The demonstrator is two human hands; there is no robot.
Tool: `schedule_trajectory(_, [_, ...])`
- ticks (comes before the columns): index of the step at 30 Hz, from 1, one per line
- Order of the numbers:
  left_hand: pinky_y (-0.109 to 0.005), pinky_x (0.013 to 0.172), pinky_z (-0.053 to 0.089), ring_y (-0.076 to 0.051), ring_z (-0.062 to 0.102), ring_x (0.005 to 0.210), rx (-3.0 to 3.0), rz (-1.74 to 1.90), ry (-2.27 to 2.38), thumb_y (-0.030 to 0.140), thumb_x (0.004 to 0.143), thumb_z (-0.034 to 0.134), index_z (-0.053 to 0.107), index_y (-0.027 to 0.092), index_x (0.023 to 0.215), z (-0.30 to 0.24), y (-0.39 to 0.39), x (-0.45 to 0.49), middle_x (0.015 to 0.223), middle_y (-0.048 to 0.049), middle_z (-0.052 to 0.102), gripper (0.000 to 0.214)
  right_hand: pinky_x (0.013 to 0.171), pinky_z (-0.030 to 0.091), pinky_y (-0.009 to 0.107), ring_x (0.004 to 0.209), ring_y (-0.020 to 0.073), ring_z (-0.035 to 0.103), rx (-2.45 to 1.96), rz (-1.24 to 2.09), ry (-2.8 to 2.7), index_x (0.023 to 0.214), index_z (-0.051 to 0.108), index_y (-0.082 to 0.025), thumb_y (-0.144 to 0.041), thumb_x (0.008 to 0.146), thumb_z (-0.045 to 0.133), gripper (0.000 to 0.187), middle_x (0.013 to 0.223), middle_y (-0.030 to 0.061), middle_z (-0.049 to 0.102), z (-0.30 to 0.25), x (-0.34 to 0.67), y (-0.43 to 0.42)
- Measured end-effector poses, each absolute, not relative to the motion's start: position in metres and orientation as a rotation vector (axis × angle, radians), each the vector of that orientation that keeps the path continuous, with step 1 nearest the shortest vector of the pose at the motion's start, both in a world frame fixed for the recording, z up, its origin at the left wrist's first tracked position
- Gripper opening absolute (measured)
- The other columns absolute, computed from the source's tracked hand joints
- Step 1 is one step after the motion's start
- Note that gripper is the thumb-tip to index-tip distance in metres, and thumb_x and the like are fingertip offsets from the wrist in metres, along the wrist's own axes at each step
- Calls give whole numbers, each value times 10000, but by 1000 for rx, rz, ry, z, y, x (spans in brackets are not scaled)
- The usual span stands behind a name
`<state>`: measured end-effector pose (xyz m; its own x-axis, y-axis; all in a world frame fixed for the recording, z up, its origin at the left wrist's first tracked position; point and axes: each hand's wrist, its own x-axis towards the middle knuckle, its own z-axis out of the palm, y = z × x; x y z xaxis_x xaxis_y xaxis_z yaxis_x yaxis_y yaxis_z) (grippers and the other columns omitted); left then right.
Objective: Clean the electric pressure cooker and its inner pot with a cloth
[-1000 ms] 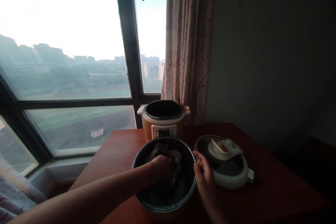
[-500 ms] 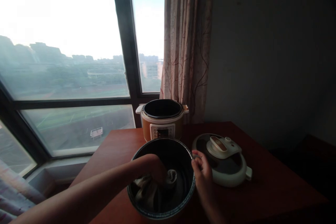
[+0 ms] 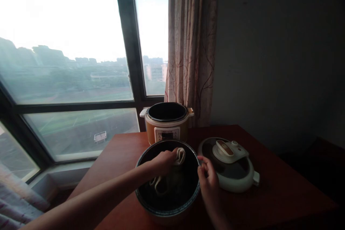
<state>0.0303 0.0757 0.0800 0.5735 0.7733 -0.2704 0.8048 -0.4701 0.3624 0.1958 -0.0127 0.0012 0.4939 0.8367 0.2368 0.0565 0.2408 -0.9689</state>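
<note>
Working a pale cloth (image 3: pixel 180 156) inside the dark pot (image 3: pixel 168 212) at lower centre of the frame, by the look of it; gripping that cloth in the left hand (image 3: pixel 167 161), bunched within curled fingers, with a rolled end poking out ahead and a loose fold below in the shadowed interior; pinching the rim at its right side between thumb and bent fingers of the right hand (image 3: pixel 208 174).

Judged as partway through; already off, the lid (image 3: pixel 229 169), right of centre on the reddish table (image 3: pixel 272 194); open at mid-frame, directly behind the pot, the cooker (image 3: pixel 184 131); probably still to finish, the rubbing inside; likewise not yet out, the cloth; not on the cooker, the lid; cannot tell from such dim light how much wall or floor of the pot is already wiped.
</note>
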Motion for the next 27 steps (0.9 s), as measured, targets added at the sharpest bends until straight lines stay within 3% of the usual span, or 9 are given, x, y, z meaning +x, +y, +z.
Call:
schedule_trajectory(6, [-431,885,543,-376,660,1096,2914,-481,868,40,725,644,554,55,1287,60,40,50,1222,-254,652,569,607,438,291,603,164,450,-1224,653,-934,1070,642,-184,-406,816,570,345,665,-41,456,0,197,-11])
schedule_trajectory(9, [-401,873,548,-361,685,1046,2816,-459,720,72,688,670,627,89,1184,60,29,58,1203,-226,676,498,627,429,295,620,168,456,-1224,657,-945,1085,635,-187,-405,822,568,348,676,-42,451,-1,198,-12])
schedule_trajectory(12, [-364,817,548,-335,701,1003,2607,-415,870,83,679,625,672,151,1110,73,29,56,1152,-160,713,439,641,422,292,634,169,453,-1212,670,-948,1114,626,-196,-406,841,559,351,682,-48,432,-3,197,-14])
schedule_trajectory(16, [-296,746,522,-240,697,885,2245,-249,984,78,702,543,710,196,991,83,35,42,964,-49,749,355,649,424,291,641,170,452,-1197,684,-943,1133,618,-198,-408,856,553,353,683,-47,432,-5,196,-15])
schedule_trajectory(21, [-277,667,512,-197,647,708,1771,-106,991,155,637,649,722,168,831,84,49,21,749,-1,710,208,614,424,282,619,166,453,-1204,685,-925,1132,632,-189,-425,840,570,381,684,-39,470,-4,196,-14])
schedule_trajectory(24, [-291,690,522,-216,659,736,1659,104,990,207,616,672,711,158,842,100,62,10,747,-5,702,234,603,422,278,604,166,454,-1232,688,-935,1139,634,-186,-444,832,571,406,665,-46,469,-1,198,-15])
schedule_trajectory(27, [-315,750,519,-254,675,842,1773,377,1033,207,667,624,699,158,896,127,70,5,828,-31,717,245,640,452,292,659,190,524,-1258,707,-939,1131,635,-182,-459,813,576,426,725,-12,568,3,199,-16])
